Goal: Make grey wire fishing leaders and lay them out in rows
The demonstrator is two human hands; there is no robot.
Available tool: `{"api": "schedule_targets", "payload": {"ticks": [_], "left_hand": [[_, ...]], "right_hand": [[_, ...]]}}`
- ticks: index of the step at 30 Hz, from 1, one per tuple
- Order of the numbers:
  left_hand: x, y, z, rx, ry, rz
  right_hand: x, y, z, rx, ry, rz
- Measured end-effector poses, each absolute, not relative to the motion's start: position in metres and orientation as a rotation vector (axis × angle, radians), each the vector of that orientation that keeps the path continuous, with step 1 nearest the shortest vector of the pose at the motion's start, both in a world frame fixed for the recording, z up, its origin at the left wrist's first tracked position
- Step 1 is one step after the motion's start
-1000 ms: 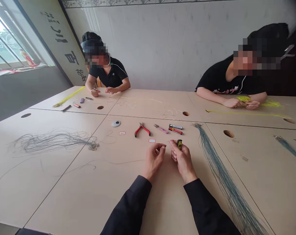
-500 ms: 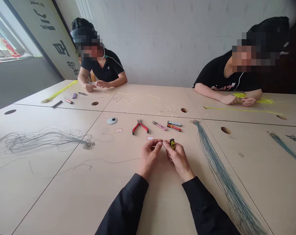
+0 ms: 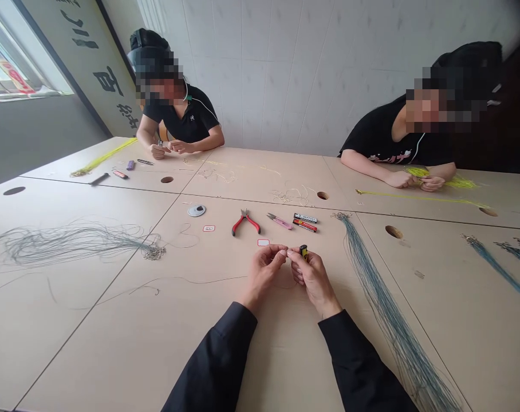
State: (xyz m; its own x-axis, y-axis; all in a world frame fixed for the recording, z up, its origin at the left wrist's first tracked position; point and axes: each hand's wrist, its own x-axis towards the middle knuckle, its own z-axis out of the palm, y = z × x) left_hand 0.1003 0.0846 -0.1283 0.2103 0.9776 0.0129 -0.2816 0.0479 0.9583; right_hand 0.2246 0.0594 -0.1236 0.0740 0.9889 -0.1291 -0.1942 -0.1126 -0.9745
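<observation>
My left hand [image 3: 264, 273] and my right hand [image 3: 310, 276] meet over the beige table [image 3: 114, 343], fingertips touching in a pinch. The right hand grips a small yellow-and-black lighter [image 3: 303, 251] upright. Between the pinched fingers of both hands runs a thin cord [image 3: 191, 280] that trails away leftward across the table. Just beyond my hands lie a small white tag [image 3: 263, 242], red-handled pliers [image 3: 245, 222], pink snips [image 3: 280, 221] and two more lighters [image 3: 305, 222].
A long bundle of blue-green cords [image 3: 384, 297] lies to my right, a grey bundle [image 3: 71, 243] to my left. A round grey disc [image 3: 196, 210] lies ahead. Two people in black sit opposite, handling yellow cords [image 3: 436, 177]. Cable holes [image 3: 393, 232] dot the table.
My two hands have come together until the fingertips touch. My head has turned a little, shifting the view.
</observation>
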Motion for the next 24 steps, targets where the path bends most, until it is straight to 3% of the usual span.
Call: {"api": "schedule_targets", "payload": {"ticks": [6, 13, 24], "left_hand": [[0.1, 0.086, -0.131, 1.085, 0.884, 1.222], [0.097, 0.083, -0.13, 1.378, 1.04, 1.242], [0.096, 0.079, -0.131, 1.723, 1.122, 1.318]], "right_hand": [[0.225, 0.06, -0.126, -1.243, -0.986, 1.27], [0.228, 0.058, -0.117, -1.445, -1.255, 0.834], [0.23, 0.059, -0.116, -1.521, -1.374, 0.759]]}}
